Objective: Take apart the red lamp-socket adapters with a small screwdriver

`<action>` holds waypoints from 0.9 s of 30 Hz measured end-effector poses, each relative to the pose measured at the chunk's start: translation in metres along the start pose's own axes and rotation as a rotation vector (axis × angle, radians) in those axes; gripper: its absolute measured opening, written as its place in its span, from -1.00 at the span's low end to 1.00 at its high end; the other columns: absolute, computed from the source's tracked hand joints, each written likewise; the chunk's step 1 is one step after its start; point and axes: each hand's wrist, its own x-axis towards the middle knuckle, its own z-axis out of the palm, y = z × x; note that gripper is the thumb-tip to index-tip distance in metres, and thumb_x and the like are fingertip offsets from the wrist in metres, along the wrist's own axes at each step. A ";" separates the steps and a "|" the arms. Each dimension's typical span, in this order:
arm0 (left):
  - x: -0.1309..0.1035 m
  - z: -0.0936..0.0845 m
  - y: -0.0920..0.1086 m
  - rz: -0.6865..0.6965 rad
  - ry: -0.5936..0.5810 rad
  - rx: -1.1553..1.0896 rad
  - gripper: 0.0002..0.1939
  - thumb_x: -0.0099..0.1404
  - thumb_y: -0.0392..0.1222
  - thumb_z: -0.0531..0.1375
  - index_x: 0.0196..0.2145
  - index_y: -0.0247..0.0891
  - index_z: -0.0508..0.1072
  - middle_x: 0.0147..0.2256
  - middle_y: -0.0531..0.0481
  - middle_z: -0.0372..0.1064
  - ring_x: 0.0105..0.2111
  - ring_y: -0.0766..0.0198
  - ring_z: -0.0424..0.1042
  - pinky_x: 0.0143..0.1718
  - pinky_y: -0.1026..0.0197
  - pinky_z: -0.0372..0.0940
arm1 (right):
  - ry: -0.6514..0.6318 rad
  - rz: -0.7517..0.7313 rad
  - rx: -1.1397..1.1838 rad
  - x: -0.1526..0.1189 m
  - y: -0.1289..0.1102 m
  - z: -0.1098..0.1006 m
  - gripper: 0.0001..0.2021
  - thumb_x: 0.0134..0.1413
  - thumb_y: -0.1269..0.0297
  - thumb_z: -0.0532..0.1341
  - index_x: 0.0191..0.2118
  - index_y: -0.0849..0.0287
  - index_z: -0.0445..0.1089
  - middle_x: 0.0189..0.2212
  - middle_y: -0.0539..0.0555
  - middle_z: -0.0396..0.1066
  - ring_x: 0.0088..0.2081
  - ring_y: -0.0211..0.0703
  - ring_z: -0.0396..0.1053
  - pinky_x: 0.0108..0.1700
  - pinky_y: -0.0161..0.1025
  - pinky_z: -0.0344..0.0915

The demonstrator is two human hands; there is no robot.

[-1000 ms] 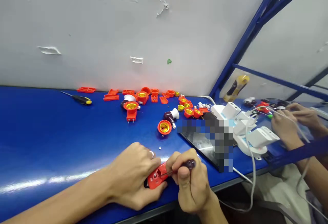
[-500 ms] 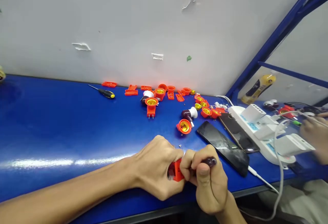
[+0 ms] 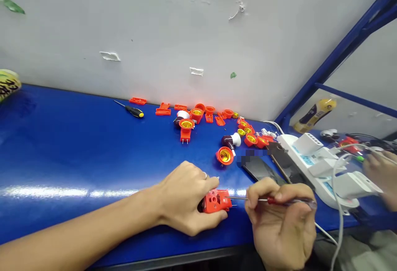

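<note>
My left hand (image 3: 189, 198) grips a red plug-in lamp socket (image 3: 217, 201) low over the blue table, near its front edge. The socket's plug pins point right, and its flat side with holes faces up. A screwdriver (image 3: 273, 201) with a dark red handle is pinched in my right hand (image 3: 282, 221). Its thin shaft runs left and the tip meets the socket's right part; whether it sits in a screw I cannot tell. Beyond my hands stands another red lamp socket (image 3: 225, 155) with a brass-coloured inside.
Red socket parts (image 3: 163, 111) lie along the wall. A black-yellow screwdriver (image 3: 134, 111) rests at left. To the right are a phone (image 3: 260, 167), a white power strip (image 3: 322, 180) with chargers and cables, and another person's hand (image 3: 381, 171).
My right hand has moved right, away from my left hand, and the screwdriver's shaft now shows. The socket in my left hand is more exposed. The view has shifted slightly.
</note>
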 end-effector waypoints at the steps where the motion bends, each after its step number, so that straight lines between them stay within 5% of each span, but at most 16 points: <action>1: 0.000 -0.003 -0.002 0.016 -0.001 0.018 -0.60 0.21 0.15 0.20 -0.55 -0.18 0.23 -0.66 0.05 0.30 -0.66 0.23 0.30 -0.59 0.13 -0.10 | 0.060 -0.012 -0.003 0.000 -0.002 -0.001 -0.76 0.50 0.08 -0.05 -0.21 0.01 0.23 -0.55 -0.08 0.35 -0.58 -0.23 0.28 -0.66 -0.42 0.14; 5: 0.004 -0.018 -0.016 0.067 -0.037 0.070 -0.69 0.27 0.07 0.12 -0.47 -0.18 0.26 -0.59 0.03 0.34 -0.60 0.21 0.34 -0.55 0.12 -0.03 | 0.231 -0.138 -0.129 0.003 0.000 -0.003 -0.76 0.50 0.09 -0.06 -0.21 0.02 0.21 -0.56 -0.07 0.32 -0.57 -0.20 0.25 -0.60 -0.32 0.17; 9: 0.009 -0.026 -0.036 0.036 -0.095 0.164 -0.77 0.30 -0.02 0.12 -0.42 -0.20 0.31 -0.56 0.02 0.37 -0.56 0.16 0.38 -0.52 0.13 0.00 | 0.172 -0.187 -0.355 0.005 0.011 -0.006 -0.96 0.40 0.34 0.09 -0.11 0.05 0.24 -0.44 -0.06 0.26 -0.48 -0.22 0.24 -0.54 -0.31 0.13; 12: 0.008 -0.026 -0.045 0.040 -0.113 0.197 -0.81 0.28 -0.04 0.15 -0.36 -0.22 0.38 -0.51 -0.02 0.41 -0.53 0.12 0.42 -0.52 0.15 -0.01 | -0.033 -0.149 -0.538 0.007 0.014 -0.012 -0.85 0.30 0.44 0.18 -0.07 0.09 0.35 -0.34 -0.02 0.34 -0.43 -0.27 0.31 -0.43 -0.30 0.23; 15: 0.006 -0.024 -0.047 0.048 -0.111 0.227 -0.82 0.27 -0.05 0.18 -0.33 -0.22 0.42 -0.46 -0.05 0.43 -0.52 0.12 0.43 -0.53 0.16 0.01 | -0.387 -0.141 -0.678 0.012 0.011 -0.021 -0.79 0.22 0.46 0.24 -0.07 0.08 0.45 -0.43 -0.07 0.36 -0.49 -0.30 0.31 -0.41 -0.30 0.25; 19: 0.006 -0.022 -0.045 0.039 -0.077 0.238 -0.83 0.26 -0.07 0.20 -0.37 -0.22 0.41 -0.45 -0.05 0.43 -0.55 0.14 0.41 -0.55 0.15 0.01 | -0.731 -0.273 -1.016 0.020 0.005 -0.030 -0.73 0.28 0.38 0.19 0.04 0.07 0.46 -0.38 0.00 0.41 -0.43 -0.17 0.39 -0.40 -0.22 0.24; 23: 0.005 -0.019 -0.046 0.035 -0.028 0.226 -0.85 0.24 -0.10 0.21 -0.38 -0.23 0.42 -0.47 -0.06 0.42 -0.57 0.14 0.40 -0.58 0.15 -0.01 | -0.866 -0.299 -1.060 0.022 0.002 -0.029 -0.84 0.33 0.32 0.18 -0.13 0.08 0.52 -0.45 -0.01 0.37 -0.50 -0.20 0.37 -0.47 -0.24 0.17; 27: 0.002 -0.018 -0.046 0.053 0.003 0.212 -0.85 0.20 -0.09 0.22 -0.41 -0.22 0.43 -0.49 -0.06 0.40 -0.59 0.13 0.37 -0.61 0.14 -0.02 | -0.868 -0.322 -1.056 0.021 0.001 -0.026 -0.86 0.32 0.32 0.19 -0.19 0.12 0.52 -0.47 -0.03 0.41 -0.52 -0.22 0.40 -0.49 -0.25 0.19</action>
